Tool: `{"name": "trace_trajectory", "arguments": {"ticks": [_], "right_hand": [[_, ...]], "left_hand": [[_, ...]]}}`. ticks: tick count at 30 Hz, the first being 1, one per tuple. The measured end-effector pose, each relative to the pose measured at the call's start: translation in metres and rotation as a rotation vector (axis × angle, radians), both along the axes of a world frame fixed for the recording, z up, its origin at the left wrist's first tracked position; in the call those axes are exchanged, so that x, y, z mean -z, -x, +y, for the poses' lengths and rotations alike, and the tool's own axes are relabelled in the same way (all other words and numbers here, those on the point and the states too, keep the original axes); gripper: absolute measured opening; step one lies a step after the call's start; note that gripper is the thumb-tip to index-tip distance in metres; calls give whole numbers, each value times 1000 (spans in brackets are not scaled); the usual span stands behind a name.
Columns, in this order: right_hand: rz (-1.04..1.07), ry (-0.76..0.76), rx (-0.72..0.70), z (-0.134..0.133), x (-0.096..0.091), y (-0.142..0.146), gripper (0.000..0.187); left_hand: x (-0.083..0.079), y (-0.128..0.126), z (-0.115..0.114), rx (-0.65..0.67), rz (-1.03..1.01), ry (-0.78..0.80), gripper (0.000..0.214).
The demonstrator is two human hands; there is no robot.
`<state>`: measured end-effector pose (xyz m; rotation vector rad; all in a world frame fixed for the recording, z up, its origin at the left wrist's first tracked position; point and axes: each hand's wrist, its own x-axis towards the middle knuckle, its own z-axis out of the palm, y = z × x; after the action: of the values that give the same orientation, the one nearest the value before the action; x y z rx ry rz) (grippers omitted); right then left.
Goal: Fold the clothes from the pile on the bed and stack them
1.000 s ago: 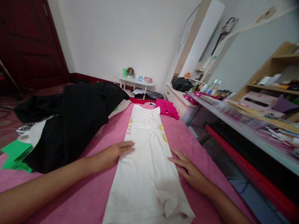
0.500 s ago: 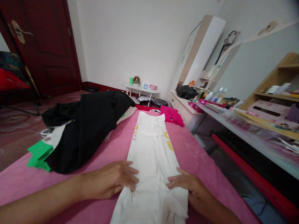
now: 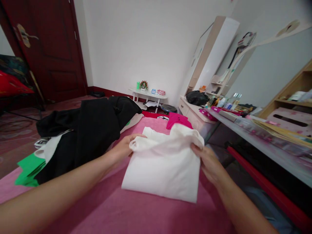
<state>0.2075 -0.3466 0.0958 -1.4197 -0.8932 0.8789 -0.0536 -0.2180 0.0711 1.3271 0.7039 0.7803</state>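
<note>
A white garment (image 3: 163,165) lies on the pink bed cover (image 3: 136,211), doubled over on itself into a shorter shape. My left hand (image 3: 124,148) grips its lifted left corner, fingers closed on the cloth. My right hand (image 3: 207,161) pinches the lifted right corner in the same way. The near edge of the cloth is held raised above the far half.
A heap of black clothing (image 3: 90,126) with green cloth (image 3: 29,169) and white cloth lies on the bed's left. A pink folded garment (image 3: 179,120) sits at the far end. A cluttered desk (image 3: 263,133) runs along the right, a dark red door (image 3: 48,48) stands at the left.
Both hands went from resting flat beside the long white garment to gripping its near end and carrying it up and away, folding the garment in half.
</note>
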Motion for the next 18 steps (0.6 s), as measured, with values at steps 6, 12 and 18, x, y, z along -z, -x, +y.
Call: {"name": "trace_trajectory", "arguments": {"ticks": [6, 12, 18], "right_hand": [[188, 232, 58, 22, 74, -41, 39], [109, 174, -18, -7, 88, -37, 52], [67, 156, 73, 54, 73, -44, 45]], "left_hand": [[46, -8, 28, -47, 201, 127, 64], [66, 6, 14, 149, 189, -62, 60], [75, -45, 70, -92, 290, -325, 48]]}}
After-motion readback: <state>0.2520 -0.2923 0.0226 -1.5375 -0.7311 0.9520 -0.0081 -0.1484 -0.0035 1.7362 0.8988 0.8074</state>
